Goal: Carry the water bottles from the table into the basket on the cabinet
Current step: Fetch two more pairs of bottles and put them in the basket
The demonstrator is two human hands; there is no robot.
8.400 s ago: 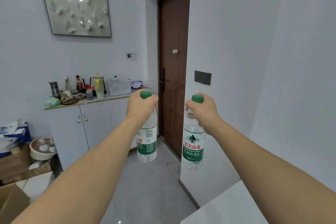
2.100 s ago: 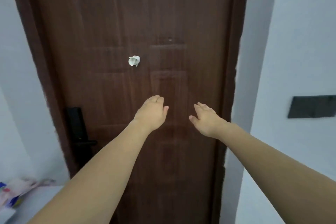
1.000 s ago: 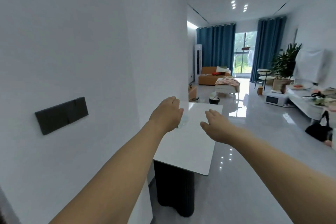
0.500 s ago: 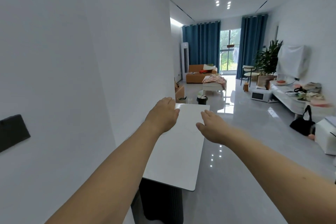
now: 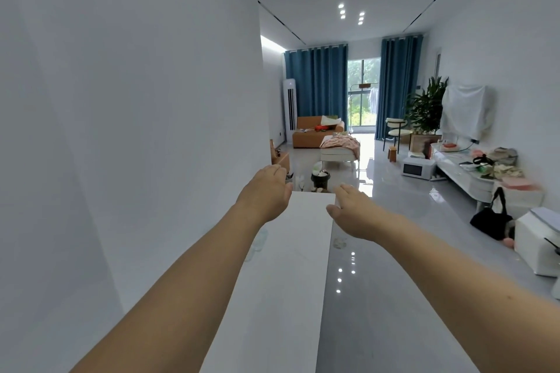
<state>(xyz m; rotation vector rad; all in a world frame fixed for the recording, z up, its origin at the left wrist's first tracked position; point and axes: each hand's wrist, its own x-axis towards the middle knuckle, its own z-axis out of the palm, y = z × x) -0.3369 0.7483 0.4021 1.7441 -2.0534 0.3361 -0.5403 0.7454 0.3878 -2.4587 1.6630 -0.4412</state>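
Observation:
My left hand and my right hand reach forward side by side, fingers apart and holding nothing. Both hover over a long white table that runs along the left wall. A faint clear, greenish shape lies on the table right beside my left forearm, mostly hidden; I cannot tell whether it is a water bottle. Another small translucent patch shows at the table's right edge under my right wrist. The basket and the cabinet are out of view.
A white wall closes off the left side. Glossy grey floor runs along the table's right. Beyond the table's far end stand a black bucket and an orange sofa. On the right are a low white cabinet, a black bag and a white box.
The two bottles I held earlier are gone from my hands. My view has swung from the brown door to the living room, and the white table has come closer under my hands.

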